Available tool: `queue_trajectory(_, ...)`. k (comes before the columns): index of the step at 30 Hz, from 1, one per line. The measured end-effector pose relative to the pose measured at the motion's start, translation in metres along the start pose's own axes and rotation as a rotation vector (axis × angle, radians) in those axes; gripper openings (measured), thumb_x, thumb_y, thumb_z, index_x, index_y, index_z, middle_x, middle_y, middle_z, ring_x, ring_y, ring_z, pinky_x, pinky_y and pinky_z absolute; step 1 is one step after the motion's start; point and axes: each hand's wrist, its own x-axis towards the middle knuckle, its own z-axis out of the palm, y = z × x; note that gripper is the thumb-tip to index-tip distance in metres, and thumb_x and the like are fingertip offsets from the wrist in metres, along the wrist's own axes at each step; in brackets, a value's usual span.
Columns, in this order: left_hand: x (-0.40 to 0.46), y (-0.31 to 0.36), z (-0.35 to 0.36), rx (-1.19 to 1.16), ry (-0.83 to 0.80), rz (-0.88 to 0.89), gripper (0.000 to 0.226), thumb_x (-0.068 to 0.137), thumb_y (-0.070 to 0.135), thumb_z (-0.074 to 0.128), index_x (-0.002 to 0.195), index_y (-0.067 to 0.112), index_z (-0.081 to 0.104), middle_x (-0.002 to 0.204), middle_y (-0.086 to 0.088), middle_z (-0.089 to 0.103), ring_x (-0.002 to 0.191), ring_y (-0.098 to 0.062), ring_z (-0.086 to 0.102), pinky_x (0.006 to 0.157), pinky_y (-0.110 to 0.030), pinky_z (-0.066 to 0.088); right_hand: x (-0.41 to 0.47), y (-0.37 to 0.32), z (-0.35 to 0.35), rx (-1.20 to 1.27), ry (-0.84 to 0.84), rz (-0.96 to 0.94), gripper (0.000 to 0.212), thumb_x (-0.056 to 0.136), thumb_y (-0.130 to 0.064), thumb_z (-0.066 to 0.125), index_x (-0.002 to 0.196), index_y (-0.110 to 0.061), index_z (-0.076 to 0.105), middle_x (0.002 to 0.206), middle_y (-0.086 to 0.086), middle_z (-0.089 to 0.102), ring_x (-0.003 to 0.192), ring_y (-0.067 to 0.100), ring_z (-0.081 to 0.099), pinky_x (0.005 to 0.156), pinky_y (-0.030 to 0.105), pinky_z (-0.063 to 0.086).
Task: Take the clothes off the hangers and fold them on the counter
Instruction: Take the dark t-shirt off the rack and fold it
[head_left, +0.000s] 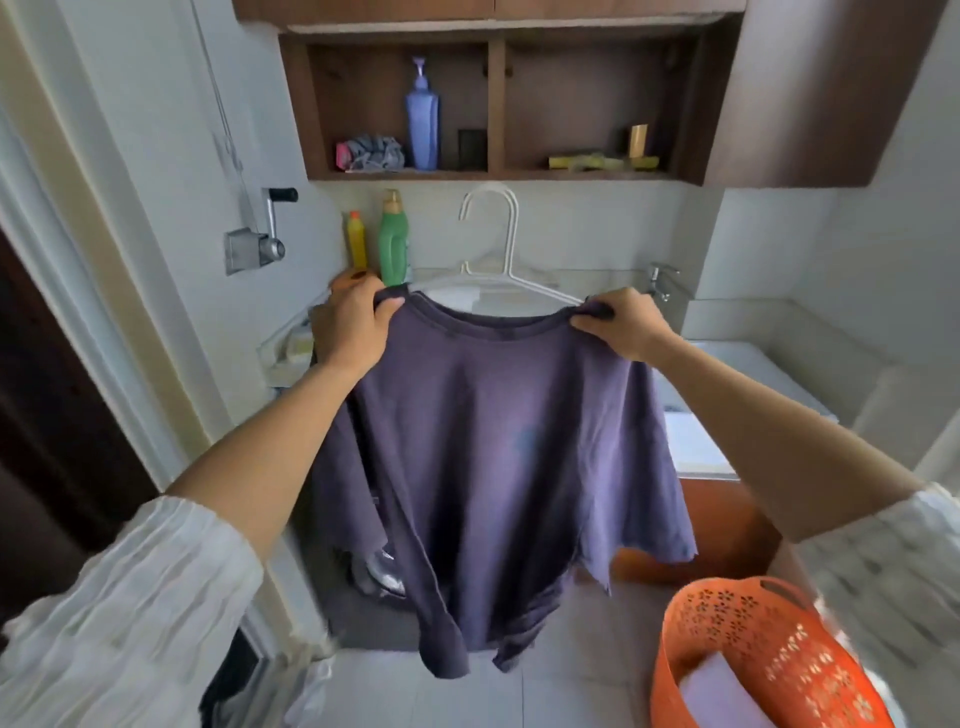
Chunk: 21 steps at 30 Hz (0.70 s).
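Up in front of you hung the purple shirt (488, 415), held in the air above the floor and below the wooden shelf (498, 174). Your left hand (353, 322) had its fingers clamped on the shirt's left shoulder, and your right hand (618, 322) pinched the right shoulder, stretching the collar between them. Just behind the collar, the white hanger (506, 249) rose toward the shelf, its arms at the neckline. Lower right of the shirt stood the orange basket (769, 654).
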Motion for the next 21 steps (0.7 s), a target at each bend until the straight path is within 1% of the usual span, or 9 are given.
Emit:
queue_trajectory(2, 0.031, -0.005, 0.016, -0.029, 0.020, -0.025, 0.030, 0.095, 0.039, 0.051, 0.095, 0.011, 0.059, 0.098, -0.016, 0.065, 0.093, -0.039, 0.058, 0.079, -0.043, 0.043, 0.038, 0.001, 0.005, 0.018, 0.074, -0.008, 0.018, 0.086, -0.035, 0.065, 0.095, -0.021, 0.072, 0.077, -0.004, 0.059, 0.084, 0.022, 0.055, 0.070, 0.027, 0.037)
queue_trajectory(4, 0.062, -0.010, 0.038, -0.041, 0.024, -0.050, 0.029, 0.095, 0.040, 0.049, 0.090, 0.013, 0.056, 0.091, -0.018, 0.065, 0.089, -0.040, 0.057, 0.079, -0.044, 0.045, 0.079, 0.005, 0.011, 0.018, 0.144, -0.001, 0.021, 0.085, -0.038, 0.065, 0.094, -0.020, 0.072, 0.086, 0.004, 0.067, 0.091, 0.027, 0.059, 0.073, 0.032, 0.045)
queue_trajectory(6, 0.097, -0.015, 0.063, -0.049, 0.034, -0.062, 0.029, 0.095, 0.041, 0.048, 0.091, 0.013, 0.055, 0.091, -0.019, 0.064, 0.090, -0.040, 0.056, 0.080, -0.044, 0.044, 0.125, 0.010, 0.019, 0.034, 0.195, 0.006, 0.025, 0.084, -0.039, 0.065, 0.096, -0.019, 0.072, 0.095, 0.008, 0.069, 0.095, 0.030, 0.059, 0.078, 0.035, 0.048)
queue_trajectory(10, 0.179, -0.022, 0.108, -0.062, 0.082, -0.064, 0.030, 0.096, 0.039, 0.047, 0.101, 0.012, 0.060, 0.101, -0.017, 0.064, 0.098, -0.040, 0.054, 0.084, -0.043, 0.041, 0.220, 0.011, 0.029, 0.020, 0.250, -0.024, 0.028, 0.087, -0.038, 0.062, 0.100, -0.014, 0.072, 0.098, 0.011, 0.068, 0.097, 0.032, 0.059, 0.077, 0.035, 0.048)
queue_trajectory(12, 0.225, -0.030, 0.137, -0.068, 0.098, -0.070, 0.029, 0.097, 0.037, 0.047, 0.098, 0.012, 0.059, 0.100, -0.016, 0.065, 0.097, -0.038, 0.055, 0.082, -0.043, 0.041, 0.273, 0.013, 0.036, -0.005, 0.277, -0.039, 0.028, 0.088, -0.037, 0.062, 0.101, -0.014, 0.071, 0.100, 0.011, 0.068, 0.098, 0.032, 0.059, 0.076, 0.034, 0.046)
queue_trajectory(16, 0.308, -0.045, 0.179, -0.108, 0.105, -0.087, 0.026, 0.096, 0.037, 0.048, 0.095, 0.013, 0.059, 0.097, -0.016, 0.065, 0.095, -0.040, 0.056, 0.082, -0.043, 0.041, 0.360, 0.011, 0.045, -0.017, 0.309, -0.073, 0.022, 0.088, -0.035, 0.062, 0.101, -0.019, 0.071, 0.103, 0.010, 0.067, 0.101, 0.031, 0.059, 0.078, 0.033, 0.045)
queue_trajectory(18, 0.357, -0.046, 0.198, -0.137, 0.109, -0.080, 0.024, 0.095, 0.036, 0.049, 0.085, 0.014, 0.052, 0.093, -0.017, 0.063, 0.092, -0.040, 0.056, 0.078, -0.042, 0.041, 0.404, 0.011, 0.043, -0.015, 0.335, -0.071, 0.022, 0.088, -0.035, 0.062, 0.100, -0.020, 0.072, 0.101, 0.010, 0.068, 0.099, 0.030, 0.060, 0.078, 0.032, 0.044)
queue_trajectory(20, 0.394, -0.044, 0.217, -0.147, 0.102, -0.060, 0.025, 0.095, 0.037, 0.049, 0.084, 0.014, 0.051, 0.094, -0.018, 0.062, 0.093, -0.039, 0.055, 0.074, -0.040, 0.040, 0.439, 0.016, 0.043, 0.015, 0.352, -0.053, 0.019, 0.087, -0.034, 0.063, 0.098, -0.023, 0.072, 0.098, 0.008, 0.069, 0.097, 0.028, 0.061, 0.077, 0.029, 0.043)
queue_trajectory(21, 0.410, -0.044, 0.227, -0.142, 0.097, -0.055, 0.025, 0.095, 0.037, 0.049, 0.085, 0.014, 0.052, 0.095, -0.018, 0.063, 0.094, -0.039, 0.055, 0.074, -0.040, 0.040, 0.454, 0.020, 0.044, 0.017, 0.358, -0.043, 0.018, 0.087, -0.035, 0.064, 0.098, -0.024, 0.072, 0.099, 0.007, 0.070, 0.097, 0.027, 0.061, 0.077, 0.029, 0.043)
